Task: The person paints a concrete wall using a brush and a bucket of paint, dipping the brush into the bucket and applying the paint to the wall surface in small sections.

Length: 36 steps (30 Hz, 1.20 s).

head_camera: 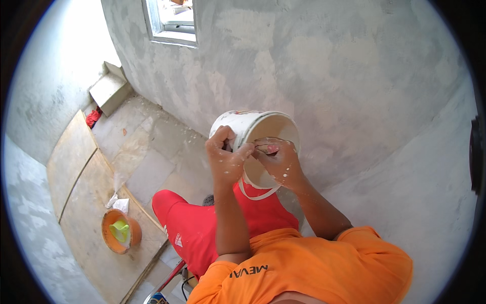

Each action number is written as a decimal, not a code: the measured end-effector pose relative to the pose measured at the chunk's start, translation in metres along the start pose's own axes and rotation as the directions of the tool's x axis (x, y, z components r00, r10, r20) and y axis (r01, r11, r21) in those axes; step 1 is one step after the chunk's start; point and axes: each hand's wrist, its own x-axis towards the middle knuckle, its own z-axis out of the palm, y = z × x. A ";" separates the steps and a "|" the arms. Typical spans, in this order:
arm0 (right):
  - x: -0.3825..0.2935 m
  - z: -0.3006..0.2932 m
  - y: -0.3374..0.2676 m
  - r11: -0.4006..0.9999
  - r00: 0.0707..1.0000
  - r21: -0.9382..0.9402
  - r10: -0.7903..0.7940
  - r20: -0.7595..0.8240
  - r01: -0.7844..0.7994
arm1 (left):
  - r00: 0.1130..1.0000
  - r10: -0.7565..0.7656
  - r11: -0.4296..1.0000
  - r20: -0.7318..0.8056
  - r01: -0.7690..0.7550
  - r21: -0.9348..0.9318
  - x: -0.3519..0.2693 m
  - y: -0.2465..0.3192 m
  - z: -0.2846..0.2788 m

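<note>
A white plastic bucket [228, 123] is tilted in front of me, its open mouth facing me and its pale inside showing. Its white handle [258, 197] hangs below the mouth, over my red-clothed legs. My left hand [228, 157] grips the bucket's left rim, fingers on the outer wall and thumb towards the mouth. In front of the opening, my right hand [283, 161] has its fingers curled round a small pinkish object [272, 149], too hidden to name. The tips of both hands nearly meet at the rim. Pale splashes mark both hands.
A patchily skimmed wall [322, 68] with a small window [174, 22] rises ahead. At left, an orange bucket [134, 231] holding a yellow-green scoop [119, 230] stands on wooden boards [83, 205]. A red cloth [93, 117] lies by a box-like block [110, 91]. A metal frame [167, 281] is below.
</note>
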 end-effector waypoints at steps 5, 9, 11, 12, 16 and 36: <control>0.010 -0.045 -0.014 0.899 0.984 0.422 0.159 -0.078 -0.112 | 0.975 -0.054 0.988 -0.216 0.021 -0.154 0.001 -0.006 0.000; 0.024 -0.082 -0.020 0.753 0.962 0.646 0.251 -0.104 -0.127 | 0.936 -0.058 0.993 -0.346 0.019 -0.114 0.002 -0.022 0.004; 0.036 -0.098 -0.028 0.715 0.964 0.683 0.261 -0.060 -0.151 | 0.914 -0.034 0.993 -0.403 -0.016 -0.121 0.002 -0.023 0.003; 0.040 -0.107 -0.029 0.694 0.962 0.701 0.271 -0.041 -0.166 | 0.908 -0.025 0.988 -0.418 -0.042 -0.149 0.002 -0.020 0.006; 0.067 -0.136 -0.043 0.725 0.980 0.687 0.166 -0.107 -0.048 | 0.890 -0.004 0.973 -0.456 -0.102 -0.208 0.000 -0.008 0.008; 0.200 -0.161 -0.111 0.577 0.829 -0.757 -0.552 -0.086 0.306 | 0.889 0.013 0.962 -0.457 -0.135 -0.237 -0.001 0.001 -0.001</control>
